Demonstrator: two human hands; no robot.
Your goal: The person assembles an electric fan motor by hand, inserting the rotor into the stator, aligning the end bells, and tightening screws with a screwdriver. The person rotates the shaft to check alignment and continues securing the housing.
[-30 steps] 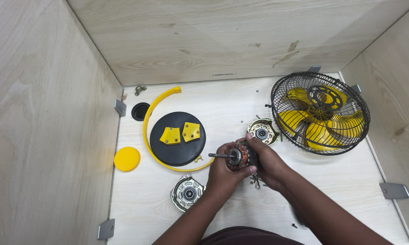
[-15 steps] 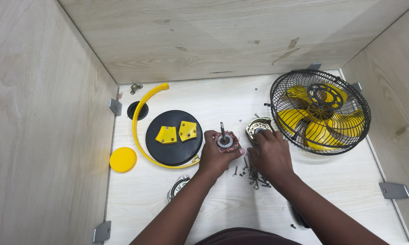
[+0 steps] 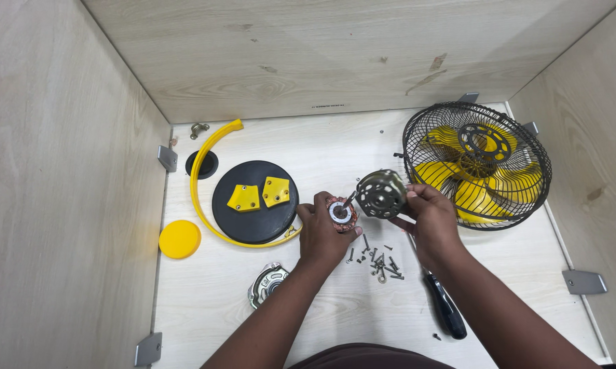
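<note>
A caged yellow fan (image 3: 477,166) fills the board's (image 3: 335,147) far right corner; a black disc (image 3: 254,201) with a yellow arc (image 3: 200,179) lies toward the left edge, loose screws (image 3: 379,263) and a screwdriver (image 3: 446,311) nearer the front. Mid-board, the motor core (image 3: 340,212) stands with its shaft tilted up and right (toward the perforated metal cap (image 3: 381,194)). Left hand (image 3: 323,234) is clenched around the core — right hand (image 3: 429,219) pinches the cap.

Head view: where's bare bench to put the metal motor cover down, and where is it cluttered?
Bare bench lies along the back wall, between the black round base and the fan cage. Another patch is front right, between the screwdriver and the corner bracket. Crowded: loose screws under the left hand and right hand.
</note>
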